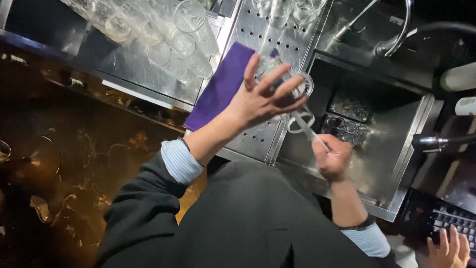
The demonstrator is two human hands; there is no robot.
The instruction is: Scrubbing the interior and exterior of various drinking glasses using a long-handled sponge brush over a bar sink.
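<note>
The clear glass was see-through and round-rimmed, its mouth tipped toward the sink, and it was partly hidden behind the fingers that held it. It hung above the seam where the perforated steel drainer met the sink. The left hand wrapped it from behind, fingers spread wide and curled round the body. A thin clear rod-like stick ran down from the glass to the right hand, which was closed in a fist round its lower end, over the sink's near edge.

Just left of the glass a purple cloth lay on the drainer. Beyond it, a cluster of upturned glasses crowded the far bench, well apart from the hands. Inside the sink sat a small rack of tiny glasses, near the right hand. The tap arched at the far rim. Open steel lay right of the rack. Another person's hand rested on a dark keyboard at the lower right corner.
</note>
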